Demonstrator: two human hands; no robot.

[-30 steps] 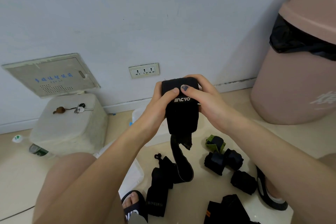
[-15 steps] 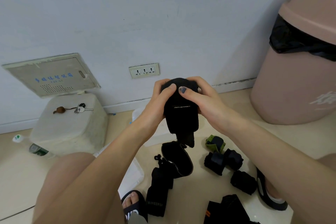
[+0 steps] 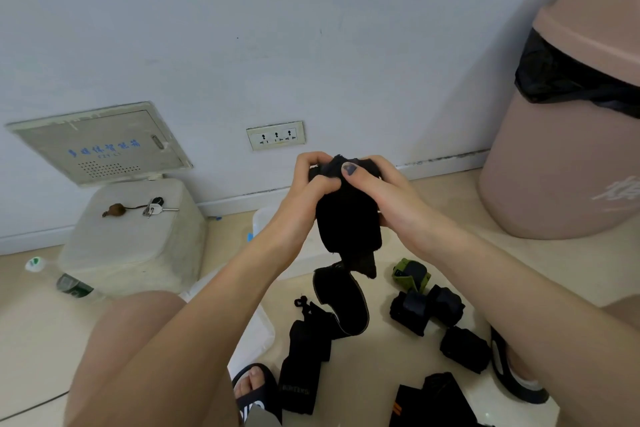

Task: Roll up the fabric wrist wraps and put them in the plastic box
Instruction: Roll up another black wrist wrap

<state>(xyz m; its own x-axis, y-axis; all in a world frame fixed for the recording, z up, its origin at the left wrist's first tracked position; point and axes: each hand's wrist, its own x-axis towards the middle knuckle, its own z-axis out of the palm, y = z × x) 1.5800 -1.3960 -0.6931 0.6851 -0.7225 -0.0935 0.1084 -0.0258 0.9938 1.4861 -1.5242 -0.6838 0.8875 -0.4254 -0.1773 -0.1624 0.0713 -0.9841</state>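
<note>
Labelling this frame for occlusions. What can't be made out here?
Head view only:
- Plastic box: mostly hidden behind the left hand and forearm; contents unseen.
- Black wrist wrap: rolled end covered by both thumbs; the right hand hides its side.
- Unrolled wrap with orange mark: cut off by the bottom edge.
- Panel lettering: too small to read.

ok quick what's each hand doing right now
Left hand: gripping the black wrist wrap at its top.
Right hand: gripping the same wrap, thumb on top.
</note>
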